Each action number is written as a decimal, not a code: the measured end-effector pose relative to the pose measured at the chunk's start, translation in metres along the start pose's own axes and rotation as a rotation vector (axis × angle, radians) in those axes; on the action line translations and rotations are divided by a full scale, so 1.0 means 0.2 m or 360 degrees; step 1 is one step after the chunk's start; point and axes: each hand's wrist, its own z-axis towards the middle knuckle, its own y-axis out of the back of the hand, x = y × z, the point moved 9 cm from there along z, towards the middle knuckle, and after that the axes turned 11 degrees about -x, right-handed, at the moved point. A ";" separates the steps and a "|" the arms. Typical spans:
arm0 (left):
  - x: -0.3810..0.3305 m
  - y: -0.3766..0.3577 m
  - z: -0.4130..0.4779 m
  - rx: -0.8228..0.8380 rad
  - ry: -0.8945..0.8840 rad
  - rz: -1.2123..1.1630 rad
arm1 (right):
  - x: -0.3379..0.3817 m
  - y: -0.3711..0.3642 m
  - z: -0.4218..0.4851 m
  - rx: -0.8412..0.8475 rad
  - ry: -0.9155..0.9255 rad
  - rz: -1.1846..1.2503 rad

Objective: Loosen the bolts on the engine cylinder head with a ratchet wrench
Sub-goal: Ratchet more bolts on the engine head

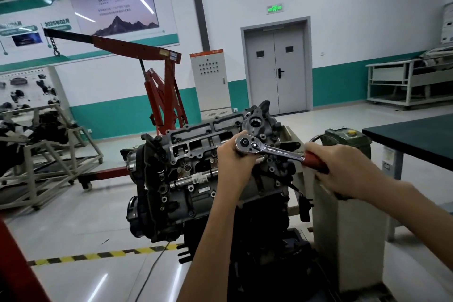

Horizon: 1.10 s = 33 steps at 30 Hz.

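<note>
At the far left of the frame a pale metal stand (56, 154) on castors carries dark engine parts. Right of it a red hoist (164, 95) stands on the floor, its boom reaching to the upper left with a chain hanging from the tip. Along the floor in the lower left runs a yellow and black stripe (98, 256). Behind the hoist a grey cabinet (212, 81) stands against the wall. In the middle of the frame the engine (171, 193) sits on a dark stand, with the cylinder head (196, 142) on top, open and tilted toward the camera. The left hand (234, 162) is curled round the head end of the ratchet wrench (277, 151), thumb up beside the round chrome head, at the right end of the cylinder head. The wrench shaft slants down and right to a red handle, which the right hand (343, 169) grips in a closed fist. Behind the hands, grey double doors (275, 66) are set in the far wall. Just beyond the right hand stands a green can (343, 138) with a yellow cap, and at the right edge is a dark tabletop (414, 140).
</note>
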 end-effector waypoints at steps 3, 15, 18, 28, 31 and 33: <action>-0.01 0.01 -0.01 -0.0055 -0.0090 0.0036 | 0.06 -0.12 -0.14 0.0045 -0.0198 0.0247; 0.04 0.00 -0.01 -0.0067 0.0080 0.0011 | 0.32 -0.33 -0.34 -0.0101 -0.0625 0.0845; 0.02 0.00 -0.01 -0.0023 0.0058 0.0049 | 0.15 -0.20 -0.22 0.0032 -0.0260 0.0540; -0.02 0.02 -0.03 -0.0152 -0.0142 0.0050 | 0.18 -0.20 -0.26 -0.0138 -0.0387 0.0613; -0.02 -0.01 -0.05 -0.0206 -0.0076 -0.0090 | 0.39 -0.33 -0.37 -0.0257 -0.0736 0.0951; 0.00 -0.02 -0.05 -0.0189 0.0007 -0.0221 | 0.51 -0.41 -0.39 -0.0238 -0.0827 0.1156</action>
